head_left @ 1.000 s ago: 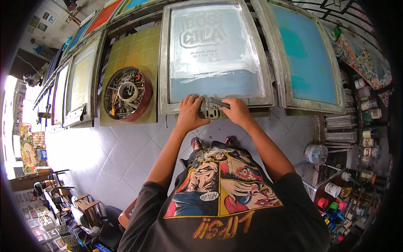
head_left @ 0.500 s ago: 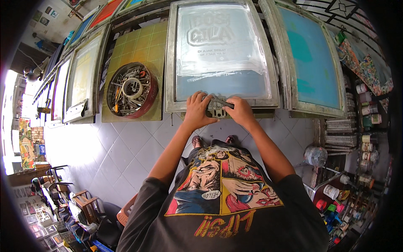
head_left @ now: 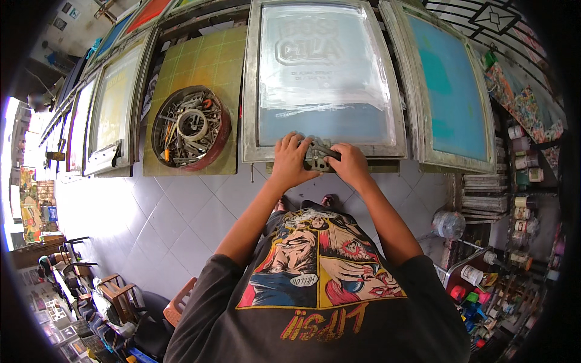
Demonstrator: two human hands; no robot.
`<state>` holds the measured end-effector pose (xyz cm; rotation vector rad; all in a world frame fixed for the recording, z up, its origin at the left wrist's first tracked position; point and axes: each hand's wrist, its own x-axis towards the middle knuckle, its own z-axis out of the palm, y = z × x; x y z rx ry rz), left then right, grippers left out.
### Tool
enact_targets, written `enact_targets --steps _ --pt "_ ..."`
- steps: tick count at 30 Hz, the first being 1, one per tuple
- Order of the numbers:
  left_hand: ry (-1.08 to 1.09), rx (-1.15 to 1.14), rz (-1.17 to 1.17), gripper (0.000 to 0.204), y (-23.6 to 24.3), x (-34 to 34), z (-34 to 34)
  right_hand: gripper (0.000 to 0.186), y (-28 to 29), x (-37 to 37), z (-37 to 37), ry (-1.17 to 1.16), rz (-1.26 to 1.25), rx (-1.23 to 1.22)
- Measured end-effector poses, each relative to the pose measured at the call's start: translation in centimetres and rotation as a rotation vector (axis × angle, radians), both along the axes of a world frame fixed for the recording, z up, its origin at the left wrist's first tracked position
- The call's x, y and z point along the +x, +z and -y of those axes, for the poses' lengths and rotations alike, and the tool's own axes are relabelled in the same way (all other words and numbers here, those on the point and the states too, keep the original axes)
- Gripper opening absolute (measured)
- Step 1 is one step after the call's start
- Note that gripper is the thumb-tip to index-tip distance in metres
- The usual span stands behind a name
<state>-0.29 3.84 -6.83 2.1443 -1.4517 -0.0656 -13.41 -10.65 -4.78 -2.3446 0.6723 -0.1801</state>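
Note:
A screen-printing frame (head_left: 324, 150) with a pale blue mesh lies flat ahead of me. At the middle of its near edge is a grey metal clamp (head_left: 315, 156) with holes in its plate. My left hand (head_left: 292, 163) is closed around the clamp's left side, fingertips over the frame's edge and thumb stretched below. A short dark rod-like handle (head_left: 330, 153) slants across the clamp, with my right hand (head_left: 350, 163) pinching its right end. Where the handle meets the clamp is too small to make out.
A round red tin (head_left: 215, 154) of loose hardware and tools sits on a yellow-green board (head_left: 209, 63) to the left. Another framed screen (head_left: 451, 91) with blue mesh lies to the right. A clear plastic jug (head_left: 448, 224) and paint containers (head_left: 521, 212) stand at lower right.
The view has shifted slightly, so the frame and both hands sit a little further right. Both hands keep their grip at the clamp.

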Motion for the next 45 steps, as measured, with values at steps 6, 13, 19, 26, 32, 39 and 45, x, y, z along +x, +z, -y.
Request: enact_targets --steps 6,13,19,26,32,39,45 --pt "0.023 -0.025 -0.028 0.087 0.0 0.1 0.0 0.018 -0.9 0.1 -0.4 -0.044 0.101 -0.009" --pt "0.016 -0.056 -0.022 0.086 -0.5 0.4 -0.1 0.019 -1.1 0.0 -1.6 -0.037 0.152 -0.134" --pt "0.026 -0.026 -0.054 0.087 -0.4 0.0 0.0 0.022 -1.3 -0.5 -1.6 -0.019 0.137 -0.174" --pt "0.015 -0.012 -0.042 0.084 -0.1 -0.1 0.3 0.024 -1.9 -0.6 -1.3 0.013 0.183 -0.183" --pt "0.006 -0.034 -0.032 0.083 -0.2 0.0 0.3 0.023 -2.2 -0.5 -1.4 -0.013 0.194 -0.157" --pt "0.035 -0.024 -0.023 0.081 0.2 -0.4 0.3 0.021 -2.0 -0.6 -1.8 -0.039 0.204 -0.154" --pt "0.043 -0.052 -0.001 0.083 -0.3 -0.2 0.4 0.022 -1.7 -0.7 -1.7 -0.061 0.208 -0.174"
